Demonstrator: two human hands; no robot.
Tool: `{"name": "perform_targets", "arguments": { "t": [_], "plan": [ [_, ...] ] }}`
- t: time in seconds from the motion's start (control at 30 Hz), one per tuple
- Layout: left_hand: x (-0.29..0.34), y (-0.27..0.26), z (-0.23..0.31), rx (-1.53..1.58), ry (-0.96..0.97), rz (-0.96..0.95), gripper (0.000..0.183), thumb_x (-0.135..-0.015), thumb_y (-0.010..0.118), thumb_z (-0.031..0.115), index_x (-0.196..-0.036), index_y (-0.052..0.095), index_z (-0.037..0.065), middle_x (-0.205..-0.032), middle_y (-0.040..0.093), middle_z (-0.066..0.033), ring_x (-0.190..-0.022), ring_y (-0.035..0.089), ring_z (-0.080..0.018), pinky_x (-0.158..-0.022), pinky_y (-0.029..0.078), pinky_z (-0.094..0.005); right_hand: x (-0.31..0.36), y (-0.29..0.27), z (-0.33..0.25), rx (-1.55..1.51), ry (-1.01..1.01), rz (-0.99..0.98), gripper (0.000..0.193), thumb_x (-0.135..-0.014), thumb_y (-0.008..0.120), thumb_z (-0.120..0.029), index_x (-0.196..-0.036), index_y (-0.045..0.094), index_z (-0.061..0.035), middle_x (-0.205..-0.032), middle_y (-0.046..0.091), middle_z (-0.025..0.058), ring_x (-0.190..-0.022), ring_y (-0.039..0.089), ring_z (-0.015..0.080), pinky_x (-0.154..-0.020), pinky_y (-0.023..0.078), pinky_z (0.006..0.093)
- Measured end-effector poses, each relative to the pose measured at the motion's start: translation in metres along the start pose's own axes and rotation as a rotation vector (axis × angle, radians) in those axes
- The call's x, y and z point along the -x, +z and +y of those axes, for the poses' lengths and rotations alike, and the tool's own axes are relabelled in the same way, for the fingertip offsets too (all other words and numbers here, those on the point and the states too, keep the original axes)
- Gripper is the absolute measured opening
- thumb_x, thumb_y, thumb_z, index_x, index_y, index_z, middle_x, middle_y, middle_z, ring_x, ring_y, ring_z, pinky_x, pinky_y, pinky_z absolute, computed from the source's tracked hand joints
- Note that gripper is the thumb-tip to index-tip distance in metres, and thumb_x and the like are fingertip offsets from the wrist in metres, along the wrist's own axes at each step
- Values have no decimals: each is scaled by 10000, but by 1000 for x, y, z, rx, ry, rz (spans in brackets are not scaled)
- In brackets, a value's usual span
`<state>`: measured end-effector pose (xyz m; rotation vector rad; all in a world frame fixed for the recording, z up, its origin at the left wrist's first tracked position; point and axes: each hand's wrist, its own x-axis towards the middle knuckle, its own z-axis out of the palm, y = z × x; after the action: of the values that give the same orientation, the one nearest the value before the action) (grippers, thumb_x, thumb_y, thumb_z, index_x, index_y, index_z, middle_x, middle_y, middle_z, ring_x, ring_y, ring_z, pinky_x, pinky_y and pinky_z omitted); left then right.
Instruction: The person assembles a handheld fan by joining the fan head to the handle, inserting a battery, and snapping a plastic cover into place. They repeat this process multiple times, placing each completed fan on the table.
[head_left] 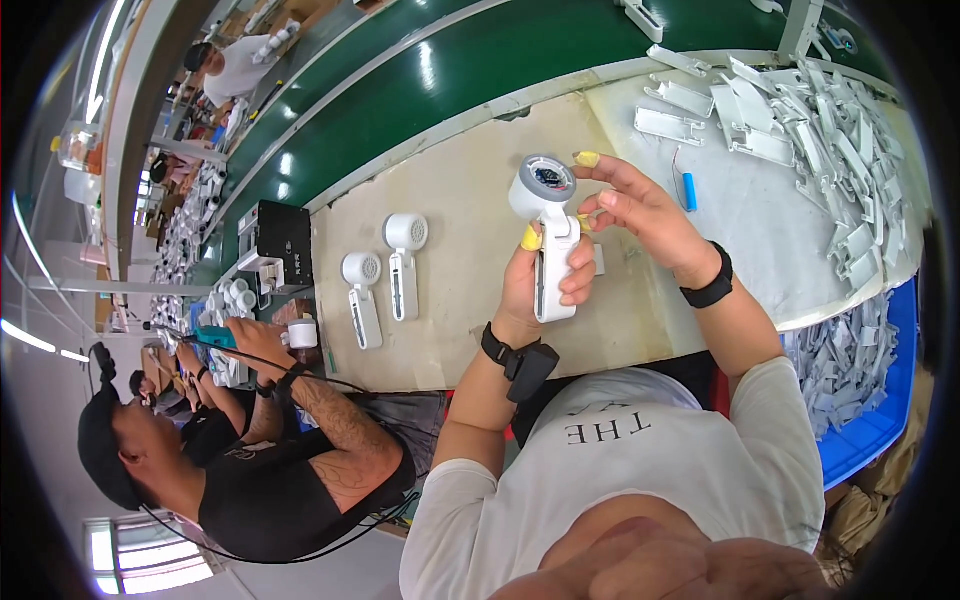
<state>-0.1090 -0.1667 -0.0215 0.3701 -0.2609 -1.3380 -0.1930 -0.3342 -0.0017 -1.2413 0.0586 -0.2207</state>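
Note:
My left hand (540, 285) grips the handle of a white handheld fan unit (548, 215), holding it upright above the beige worktable (470, 290); its round head shows a dark open face with small parts inside. My right hand (640, 210) is beside the head, fingers spread and touching its right side. Both hands have yellow-painted nails and dark wristbands.
Two more white fan units (385, 275) lie on the table to the left. A blue cylindrical cell (688, 190) and a heap of white plastic shells (820, 130) lie at right, above a blue bin (870, 400). A black box (280, 240) stands left; a co-worker (250, 440) holds a teal screwdriver.

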Motion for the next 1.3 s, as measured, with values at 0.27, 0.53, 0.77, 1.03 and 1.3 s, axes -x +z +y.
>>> {"name": "perform_targets", "arguments": {
  "t": [0.27, 0.53, 0.77, 1.03, 1.3],
  "plan": [
    [-3, -6, -7, -150, 124, 88, 482, -931, 385, 452, -1196, 442, 53, -848, 480, -52, -620, 449, -132, -529, 412, -266, 0, 2, 12, 19, -45, 6, 493, -885, 541, -167, -1335, 368, -63, -1301, 443, 89, -1039, 509, 159, -868, 426, 290],
    [-16, -6, -13, -595, 704, 493, 485, -956, 440, 239, -1375, 258, 72, -1029, 469, -19, -853, 484, -112, -774, 425, -265, 16, 37, 32, 912, -296, -33, 662, -758, 670, -210, -1303, 338, -32, -1287, 392, 159, -1005, 555, 282, -843, 457, 376],
    [-10, -15, 3, -591, 715, 197, 433, -923, 464, 299, -1277, 394, 60, -1148, 528, -82, -1103, 500, -233, -947, 404, -388, 13, 24, 9, 360, -79, -83, 447, -880, 527, -121, -1297, 410, -11, -1204, 515, 121, -994, 545, 205, -877, 426, 303],
    [-2, -9, 10, -476, 434, 304, 437, -934, 475, 299, -1282, 427, 40, -1161, 552, -89, -979, 552, -163, -771, 463, -324, 7, 0, -15, 264, 248, -49, 372, -926, 484, -140, -1270, 462, 2, -1088, 585, 55, -975, 533, 125, -849, 433, 265],
    [-9, -12, 0, -481, 482, 325, 455, -967, 413, 223, -1379, 294, 71, -1259, 476, -96, -1066, 521, -184, -854, 451, -336, 4, 22, 5, 1219, -540, 72, 434, -763, 643, -88, -1173, 511, -33, -1123, 536, 122, -983, 540, 282, -878, 438, 359]
  ]
}}
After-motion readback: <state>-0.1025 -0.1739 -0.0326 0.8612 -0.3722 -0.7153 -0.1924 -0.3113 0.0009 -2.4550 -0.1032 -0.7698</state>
